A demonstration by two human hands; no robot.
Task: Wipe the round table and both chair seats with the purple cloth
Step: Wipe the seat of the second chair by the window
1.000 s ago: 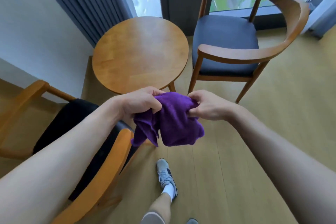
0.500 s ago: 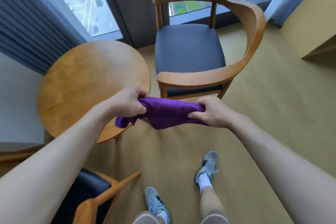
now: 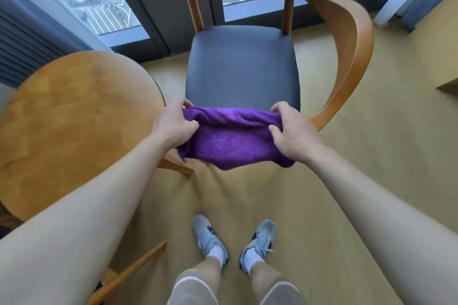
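Note:
I hold the purple cloth (image 3: 230,138) stretched between both hands, in the air just before the front edge of a chair's dark grey seat (image 3: 241,69). My left hand (image 3: 176,126) grips the cloth's left end and my right hand (image 3: 291,131) grips its right end. That chair's curved wooden armrest and back (image 3: 352,42) wrap around the seat's far and right sides. The round wooden table (image 3: 74,126) stands to the left, partly behind my left forearm. Of the second chair, only a wooden arm (image 3: 128,275) shows at the bottom left.
Glass windows with dark frames (image 3: 158,7) and a grey curtain (image 3: 22,39) stand behind the table and chair. My two feet in grey trainers (image 3: 235,240) stand on the tan floor (image 3: 371,181) before the chair. A wooden furniture edge (image 3: 448,84) juts in at the right.
I have turned right and stepped toward the grey-seated chair, which is now straight ahead. The bunched cloth has been pulled out wide between my hands.

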